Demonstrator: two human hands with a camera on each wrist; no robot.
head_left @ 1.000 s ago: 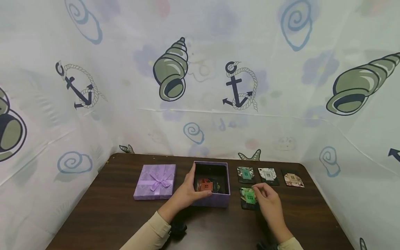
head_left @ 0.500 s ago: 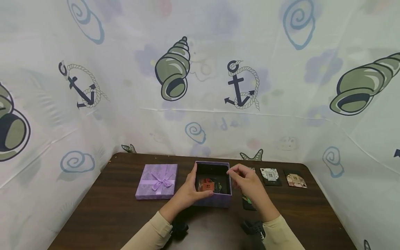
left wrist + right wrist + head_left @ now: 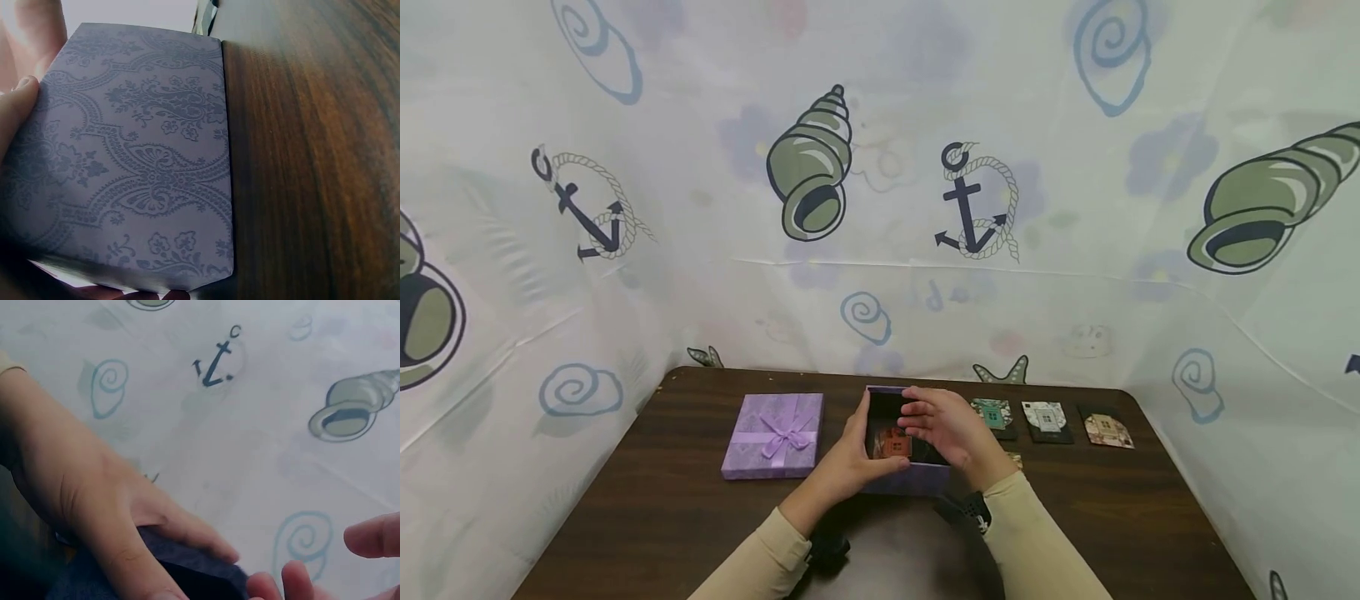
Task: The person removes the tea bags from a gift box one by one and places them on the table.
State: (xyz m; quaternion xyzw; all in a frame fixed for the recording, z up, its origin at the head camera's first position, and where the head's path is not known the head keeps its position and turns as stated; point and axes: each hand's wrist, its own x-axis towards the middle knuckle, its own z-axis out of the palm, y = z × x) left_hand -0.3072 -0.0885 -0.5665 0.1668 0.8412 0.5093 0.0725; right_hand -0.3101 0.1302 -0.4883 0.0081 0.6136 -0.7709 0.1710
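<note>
My left hand [image 3: 846, 458] grips a purple patterned box [image 3: 917, 480] at its near left corner, thumb over the front wall and fingers along the left side. In the left wrist view, the box wall [image 3: 150, 150] shows an embossed floral pattern. Inside the dark box lies a card with a red picture [image 3: 892, 443]. My right hand [image 3: 951, 433] hovers over the right part of the opening, fingers loosely spread and nothing seen between them. In the right wrist view, some right-hand fingertips [image 3: 297, 581] show near the box edge. The right hand hides part of the box's inside.
A purple lid with a bow [image 3: 775, 437] lies left of the box. Right of it are a teal card [image 3: 994, 417], a white card [image 3: 1047, 421] and a beige card [image 3: 1107, 429]. The right arm mostly covers a green card [image 3: 1017, 459]. A printed cloth stands behind the table.
My right hand has moved left from the green card to above the box, and its fingers have spread from a pinched pose. The left hand has kept its hold on the box.
</note>
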